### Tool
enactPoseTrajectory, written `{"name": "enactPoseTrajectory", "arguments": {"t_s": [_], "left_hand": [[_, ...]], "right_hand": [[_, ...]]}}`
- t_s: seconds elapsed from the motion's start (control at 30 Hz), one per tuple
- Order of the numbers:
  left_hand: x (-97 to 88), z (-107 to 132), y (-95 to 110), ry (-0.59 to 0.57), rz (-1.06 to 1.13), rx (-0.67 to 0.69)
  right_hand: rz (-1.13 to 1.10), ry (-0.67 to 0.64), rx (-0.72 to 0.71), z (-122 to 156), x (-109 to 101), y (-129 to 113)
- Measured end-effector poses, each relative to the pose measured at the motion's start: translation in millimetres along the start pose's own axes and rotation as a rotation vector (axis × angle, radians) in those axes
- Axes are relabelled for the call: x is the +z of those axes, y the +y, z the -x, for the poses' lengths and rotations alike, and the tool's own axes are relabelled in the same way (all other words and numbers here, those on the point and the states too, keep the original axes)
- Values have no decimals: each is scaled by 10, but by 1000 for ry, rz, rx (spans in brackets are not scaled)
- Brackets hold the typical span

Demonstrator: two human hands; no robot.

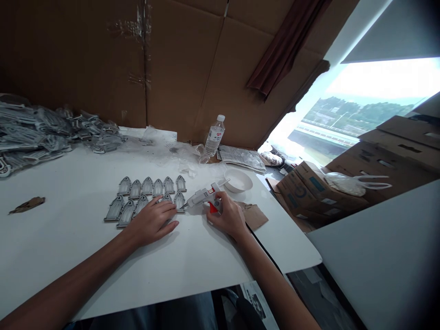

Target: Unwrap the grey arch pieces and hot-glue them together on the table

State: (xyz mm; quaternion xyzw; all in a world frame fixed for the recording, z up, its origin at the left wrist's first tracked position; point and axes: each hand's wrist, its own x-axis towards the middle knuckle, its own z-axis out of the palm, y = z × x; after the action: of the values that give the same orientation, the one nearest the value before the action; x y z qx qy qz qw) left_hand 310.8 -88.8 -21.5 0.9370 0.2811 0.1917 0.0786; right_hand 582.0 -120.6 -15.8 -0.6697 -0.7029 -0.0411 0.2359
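My right hand (227, 219) grips a white glue gun (203, 197) with a red trigger, its nozzle pointing left toward the small grey arch-shaped pieces (147, 195). These pieces lie in two rows on the white table (68, 229). My left hand (153, 221) rests flat over the right end of the near row, fingers stretched out and pressing on a piece.
A large heap of grey parts (37, 135) fills the back left. A water bottle (215, 135), a white bowl (238, 179), plastic bags and cardboard boxes (309, 190) stand behind and to the right. A brown scrap (27, 204) lies at left. Cardboard sheets line the wall.
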Motion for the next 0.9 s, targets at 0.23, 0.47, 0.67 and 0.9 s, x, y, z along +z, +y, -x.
{"name": "enactPoseTrajectory", "arguments": {"t_s": [0.23,0.47,0.67,0.9], "left_hand": [[-4,0,-1,21,5,8],[54,50,6,50,2,-18],[85,118,-10,4,-24,-55],[57,111,-34,-58,-34,-68]], "right_hand": [[3,10,-16,-2,-5,-5],[5,51,-11,12,-11,-4],[-41,189,-1,49,15,32],[-58,267,93,52,17,40]]}}
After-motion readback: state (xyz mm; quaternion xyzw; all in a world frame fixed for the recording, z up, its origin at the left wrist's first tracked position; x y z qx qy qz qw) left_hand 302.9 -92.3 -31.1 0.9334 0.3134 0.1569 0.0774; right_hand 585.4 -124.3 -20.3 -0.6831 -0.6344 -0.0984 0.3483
